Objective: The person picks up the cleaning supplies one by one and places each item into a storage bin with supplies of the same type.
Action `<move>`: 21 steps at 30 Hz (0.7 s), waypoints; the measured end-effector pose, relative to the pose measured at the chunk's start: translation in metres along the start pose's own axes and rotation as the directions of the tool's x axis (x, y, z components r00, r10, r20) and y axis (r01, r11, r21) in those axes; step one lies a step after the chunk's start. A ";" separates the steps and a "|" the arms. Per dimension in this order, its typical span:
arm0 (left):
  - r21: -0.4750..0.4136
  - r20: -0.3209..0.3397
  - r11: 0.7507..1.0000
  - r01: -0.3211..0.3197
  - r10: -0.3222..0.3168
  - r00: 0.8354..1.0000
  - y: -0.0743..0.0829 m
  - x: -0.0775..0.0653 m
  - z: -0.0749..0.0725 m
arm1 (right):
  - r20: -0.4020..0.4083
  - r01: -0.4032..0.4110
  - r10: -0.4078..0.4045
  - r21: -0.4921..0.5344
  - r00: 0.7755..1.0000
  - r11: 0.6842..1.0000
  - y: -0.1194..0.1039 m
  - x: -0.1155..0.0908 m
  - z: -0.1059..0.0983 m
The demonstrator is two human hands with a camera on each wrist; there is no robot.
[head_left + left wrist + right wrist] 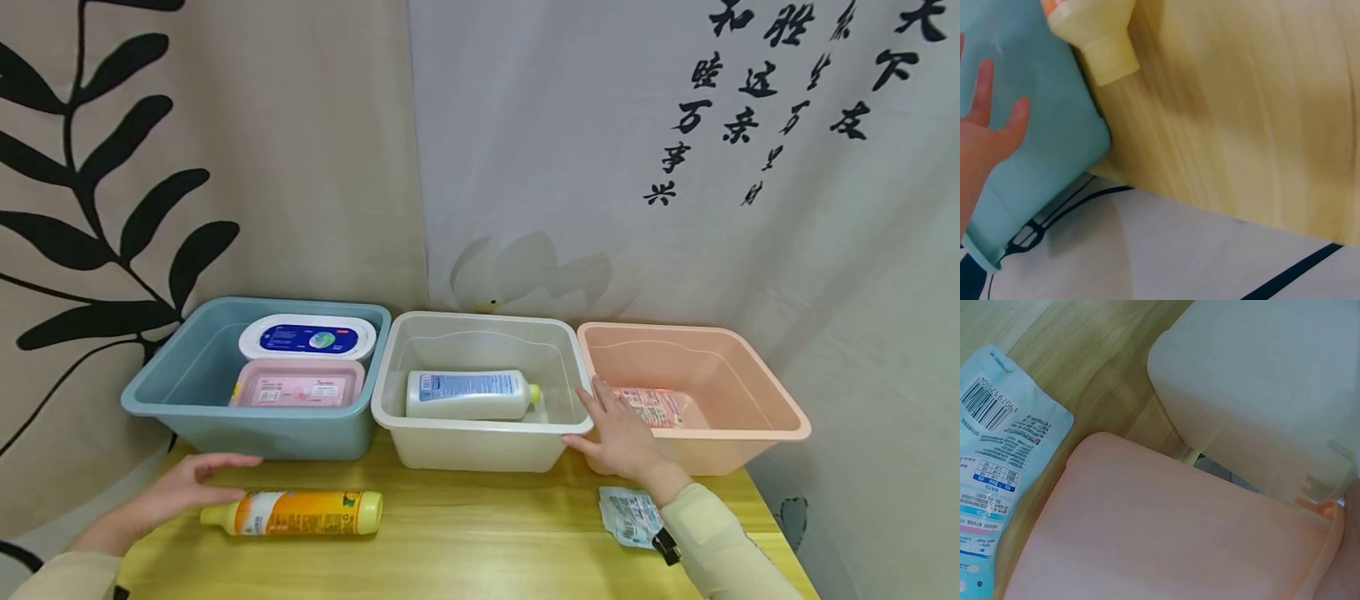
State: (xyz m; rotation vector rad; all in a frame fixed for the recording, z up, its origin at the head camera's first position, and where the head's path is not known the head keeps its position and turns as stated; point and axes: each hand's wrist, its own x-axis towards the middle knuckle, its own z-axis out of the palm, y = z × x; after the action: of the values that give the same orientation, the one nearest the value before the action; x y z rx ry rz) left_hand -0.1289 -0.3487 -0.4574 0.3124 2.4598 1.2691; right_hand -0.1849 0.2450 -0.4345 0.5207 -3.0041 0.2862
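Note:
My left hand (183, 492), fingers apart, is by the neck end of a yellow bottle (307, 512) that lies on its side on the table. The left wrist view shows the bottle's pale cap (1110, 59) away from the fingers. With fingers spread, my right hand (622, 437) is at the adjoining rims of the white bin (480, 450) and the peach bin (750, 435). Below that hand a light blue pouch (628, 517) lies on the table, its printed back and barcode showing in the right wrist view.
In the blue bin (255, 429) are a white oval pack (307, 336) and a pink pack (300, 385). A white bottle (465, 396) lies in the white bin, and a pink-printed packet (651, 407) in the peach bin. Curtains (525, 167) hang behind the yellow wooden table (450, 550).

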 end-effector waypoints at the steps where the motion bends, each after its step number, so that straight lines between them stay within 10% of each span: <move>1: -0.003 -0.010 1.000 0.010 -0.010 1.000 -0.002 0.000 0.001 | 0.000 0.000 0.000 -0.002 1.000 1.000 0.000 0.000 0.000; 15: -0.096 0.065 0.995 -0.039 0.046 0.997 -0.018 0.016 0.031 | 0.007 -0.001 0.001 0.000 1.000 1.000 0.000 0.001 0.000; 21: -0.004 0.096 0.999 -0.036 0.036 0.995 -0.026 0.019 0.038 | 0.010 -0.003 0.003 -0.009 1.000 1.000 0.000 0.001 0.001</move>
State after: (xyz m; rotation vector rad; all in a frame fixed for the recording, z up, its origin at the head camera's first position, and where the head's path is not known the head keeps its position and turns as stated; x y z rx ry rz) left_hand -0.1315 -0.3284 -0.5028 0.4087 2.3820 1.2419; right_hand -0.1864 0.2448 -0.4350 0.5191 -3.0148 0.2715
